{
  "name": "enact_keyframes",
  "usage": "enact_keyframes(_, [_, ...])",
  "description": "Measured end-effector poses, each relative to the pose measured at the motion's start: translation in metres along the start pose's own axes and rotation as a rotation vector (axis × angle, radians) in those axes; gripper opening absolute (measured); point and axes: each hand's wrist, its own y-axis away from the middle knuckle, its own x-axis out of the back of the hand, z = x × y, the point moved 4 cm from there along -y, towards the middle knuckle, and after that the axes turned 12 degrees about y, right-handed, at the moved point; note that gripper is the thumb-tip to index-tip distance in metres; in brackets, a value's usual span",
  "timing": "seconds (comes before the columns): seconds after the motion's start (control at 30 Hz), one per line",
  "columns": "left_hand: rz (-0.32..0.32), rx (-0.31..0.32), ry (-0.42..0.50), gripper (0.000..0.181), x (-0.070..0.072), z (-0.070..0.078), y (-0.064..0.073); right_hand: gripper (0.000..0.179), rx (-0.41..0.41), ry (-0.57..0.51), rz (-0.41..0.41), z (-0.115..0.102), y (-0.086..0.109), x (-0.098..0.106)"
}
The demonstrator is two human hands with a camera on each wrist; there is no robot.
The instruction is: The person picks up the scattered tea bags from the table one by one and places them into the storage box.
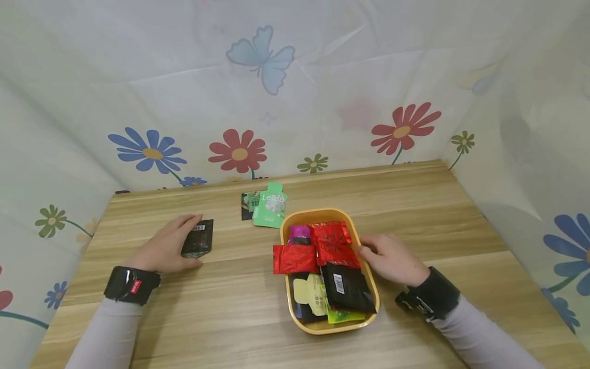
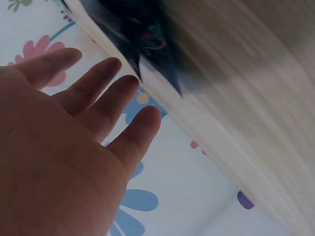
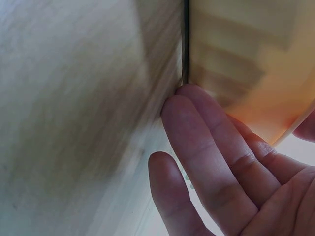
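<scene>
On the left of the table, my left hand [image 1: 168, 246] is spread around a black packet [image 1: 198, 238], thumb below it and fingers above. In the left wrist view, the fingers [image 2: 130, 140] are relaxed and apart beside the dark packet [image 2: 142, 39]. My right hand [image 1: 396, 259] rests against the right side of a yellow plastic basket [image 1: 291, 307]. Its fairly straight fingers [image 3: 189, 128] touch the basket's outer wall [image 3: 280, 88], with the thumb near the rim. Red packets [image 1: 295, 259], a black packet with a barcode [image 1: 348, 289], and a pale yellow sachet [image 1: 315, 294] fill the basket.
Behind the basket's left corner lie a green sachet [image 1: 272, 207] and a dark packet [image 1: 249, 205] partly under it. A purple packet [image 1: 299, 233] shows among the basket's contents. A white floral curtain [image 1: 299, 113] borders the wooden table [image 1: 221, 312] at the back and sides.
</scene>
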Motion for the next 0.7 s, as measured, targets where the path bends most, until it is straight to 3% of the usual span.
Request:
enact_keyframes(0.43, [0.004, 0.057, 0.034, 0.112, -0.001, -0.011, 0.001, 0.022, -0.007, -0.012, -0.011, 0.000, 0.000, 0.000])
enact_keyframes(0.7, [0.018, 0.037, 0.042, 0.111, 0.001, -0.012, 0.001, 0.025, -0.001, -0.005, -0.009, 0.001, 0.000, 0.000])
